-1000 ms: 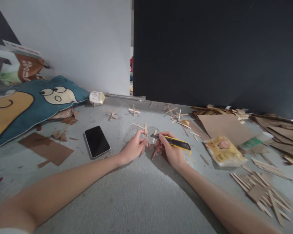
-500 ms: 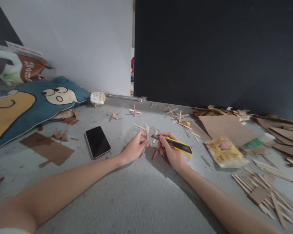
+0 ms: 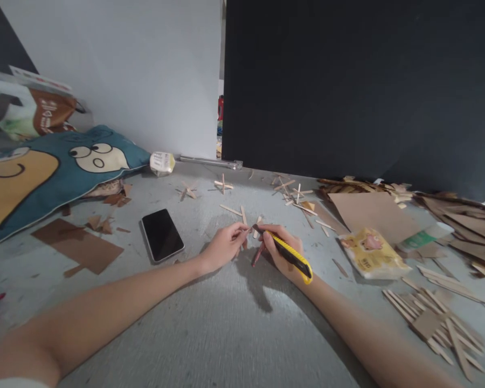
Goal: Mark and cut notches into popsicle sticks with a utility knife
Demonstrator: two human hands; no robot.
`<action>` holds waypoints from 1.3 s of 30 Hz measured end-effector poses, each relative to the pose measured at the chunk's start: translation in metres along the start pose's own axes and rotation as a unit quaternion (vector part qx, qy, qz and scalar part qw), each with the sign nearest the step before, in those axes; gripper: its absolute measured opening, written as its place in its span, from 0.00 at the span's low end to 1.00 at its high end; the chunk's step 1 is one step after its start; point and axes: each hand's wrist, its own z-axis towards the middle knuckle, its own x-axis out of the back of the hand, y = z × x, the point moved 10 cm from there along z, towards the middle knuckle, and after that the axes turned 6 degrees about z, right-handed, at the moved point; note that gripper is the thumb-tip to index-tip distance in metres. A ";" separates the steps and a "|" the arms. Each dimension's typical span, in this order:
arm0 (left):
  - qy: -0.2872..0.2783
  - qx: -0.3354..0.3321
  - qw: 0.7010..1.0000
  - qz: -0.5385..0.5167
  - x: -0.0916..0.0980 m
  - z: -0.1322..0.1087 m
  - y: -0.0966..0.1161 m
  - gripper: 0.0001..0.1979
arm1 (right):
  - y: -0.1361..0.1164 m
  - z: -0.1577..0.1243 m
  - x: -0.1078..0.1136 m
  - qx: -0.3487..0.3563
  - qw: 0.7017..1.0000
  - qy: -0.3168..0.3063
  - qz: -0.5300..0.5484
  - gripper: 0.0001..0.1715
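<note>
My right hand [image 3: 283, 250] is wrapped round a yellow and black utility knife [image 3: 290, 252], its blade end pointing left. The tip meets a small wooden piece [image 3: 250, 229] that my left hand [image 3: 225, 247] pinches between thumb and fingers; the piece is mostly hidden. A thin dark red stick-like thing [image 3: 257, 255] shows below my right hand; whether that hand holds it I cannot tell. Just beyond my fingers lie loose wooden craft sticks [image 3: 231, 210] on the grey table [image 3: 210, 334].
A phone [image 3: 162, 235] and brown cardboard [image 3: 78, 245] lie left, near a blue cushion [image 3: 76, 178]. Crossed stick pieces [image 3: 223, 185] stand further back. To the right are a yellow packet [image 3: 372, 253], a green and white tube [image 3: 426, 237], and a stick pile [image 3: 440, 323].
My right hand has turned the knife so its yellow back faces up and its handle end sits lower. My left hand has shifted slightly right, tilting the small piece towards the blade.
</note>
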 end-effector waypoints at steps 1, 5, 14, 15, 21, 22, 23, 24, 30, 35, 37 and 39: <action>-0.001 0.000 1.000 0.000 0.000 0.000 0.000 0.14 | 0.000 0.000 -0.001 0.000 1.000 -0.005 -0.001 0.14; -0.001 0.001 1.000 -0.004 -0.001 0.001 -0.001 0.14 | -0.004 0.000 -0.003 0.005 1.000 -0.015 -0.011 0.15; 0.011 -0.007 1.000 -0.009 0.002 0.000 -0.002 0.11 | -0.014 -0.001 0.000 0.030 0.999 -0.001 -0.032 0.13; 0.012 -0.007 1.000 -0.010 0.002 0.000 -0.001 0.11 | -0.015 -0.001 0.001 0.033 0.999 0.001 -0.038 0.13; 0.004 0.000 1.000 -0.010 0.001 0.000 -0.001 0.12 | -0.014 -0.001 -0.002 0.030 0.998 -0.008 -0.054 0.12; 0.005 0.000 1.000 -0.012 0.001 0.000 -0.001 0.12 | -0.014 0.000 -0.003 0.030 0.998 -0.012 -0.053 0.12; 0.007 0.000 1.000 -0.015 0.001 0.000 -0.001 0.12 | -0.014 0.000 -0.004 0.030 0.998 -0.016 -0.054 0.12; 0.008 0.000 1.000 -0.016 0.001 0.000 -0.002 0.12 | -0.014 0.000 -0.005 0.031 0.998 -0.020 -0.054 0.12; 0.017 0.001 1.000 -0.023 0.001 0.003 -0.007 0.13 | -0.016 0.001 -0.007 0.036 0.997 -0.030 -0.059 0.11; 0.015 0.017 0.999 -0.031 0.001 0.006 -0.015 0.14 | -0.023 0.002 -0.010 0.060 0.996 -0.045 -0.051 0.12; 0.017 0.014 1.000 -0.015 0.002 0.005 -0.014 0.14 | -0.023 0.002 -0.013 0.063 0.996 -0.054 -0.044 0.12; 0.020 0.003 1.000 0.008 0.004 0.005 -0.010 0.13 | -0.021 0.002 -0.018 0.057 0.995 -0.075 -0.035 0.13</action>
